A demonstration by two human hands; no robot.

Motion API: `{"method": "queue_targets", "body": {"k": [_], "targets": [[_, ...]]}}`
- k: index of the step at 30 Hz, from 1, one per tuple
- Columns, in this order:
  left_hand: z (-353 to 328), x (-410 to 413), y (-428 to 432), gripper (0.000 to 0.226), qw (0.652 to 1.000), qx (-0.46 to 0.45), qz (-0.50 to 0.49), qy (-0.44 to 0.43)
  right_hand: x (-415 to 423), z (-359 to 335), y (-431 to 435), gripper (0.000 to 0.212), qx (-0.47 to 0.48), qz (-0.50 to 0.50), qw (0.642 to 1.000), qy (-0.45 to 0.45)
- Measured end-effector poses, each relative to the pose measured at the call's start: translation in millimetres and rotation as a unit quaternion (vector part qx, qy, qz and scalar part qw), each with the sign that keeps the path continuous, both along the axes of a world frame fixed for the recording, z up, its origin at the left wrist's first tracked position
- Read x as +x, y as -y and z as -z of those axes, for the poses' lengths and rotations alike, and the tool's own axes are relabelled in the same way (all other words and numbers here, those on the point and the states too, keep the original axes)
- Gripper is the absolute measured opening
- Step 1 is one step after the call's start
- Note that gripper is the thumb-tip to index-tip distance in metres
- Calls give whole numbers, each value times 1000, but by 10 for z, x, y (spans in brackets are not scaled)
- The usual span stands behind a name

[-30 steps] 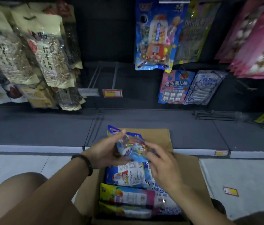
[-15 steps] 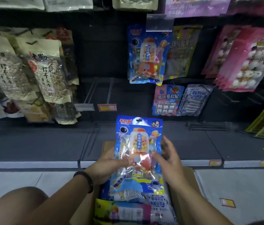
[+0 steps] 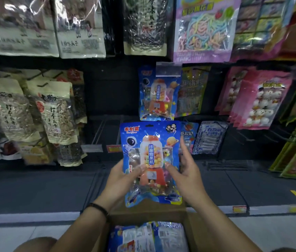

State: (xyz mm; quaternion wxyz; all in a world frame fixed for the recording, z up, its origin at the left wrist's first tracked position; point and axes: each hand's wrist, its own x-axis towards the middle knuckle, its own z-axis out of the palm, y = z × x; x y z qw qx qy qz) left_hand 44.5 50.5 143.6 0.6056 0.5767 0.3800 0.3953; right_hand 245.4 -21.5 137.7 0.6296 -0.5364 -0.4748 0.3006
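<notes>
The left hand (image 3: 123,179) lays its thumb across the clear window of the blue candy packet (image 3: 150,142). Its fingers are hidden behind the packet, so how they curl cannot be seen. The right hand (image 3: 187,171) pinches the opposite edge, thumb tip on the front, with its fingers (image 3: 184,151) nearly straight and rising behind the packet's right border. The packet stands upright between the two hands, its lower corners hanging below the thumbs. Glare off the film blurs what lies in the window.

Just above the fingertips hangs a matching packet (image 3: 154,95), its top covered by a clear tag holder (image 3: 169,69). Below the wrists a cardboard box (image 3: 149,210) is cut off by the bottom edge, with more packets (image 3: 143,237) inside. A dark wristband (image 3: 98,208) circles the left wrist. Left of the hands, seed bags (image 3: 56,113) hang blurred.
</notes>
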Motion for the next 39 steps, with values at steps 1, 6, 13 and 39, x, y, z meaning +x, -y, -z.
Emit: {"method": "queue_targets", "body": {"k": [1, 6, 13, 39], "targets": [[-60, 23, -25, 28, 1000, 8, -1, 1, 5, -85, -23, 92, 11, 0, 1000, 16], [-312, 174, -190, 32, 997, 70, -3, -11, 126, -337, -213, 88, 20, 28, 991, 129], [-712, 474, -436, 35, 986, 163, -27, 21, 263, -672, -528, 86, 32, 67, 994, 82], [-1198, 889, -1558, 110, 959, 262, 30, -102, 785, -1249, -1472, 84, -8, 80, 984, 162]]}}
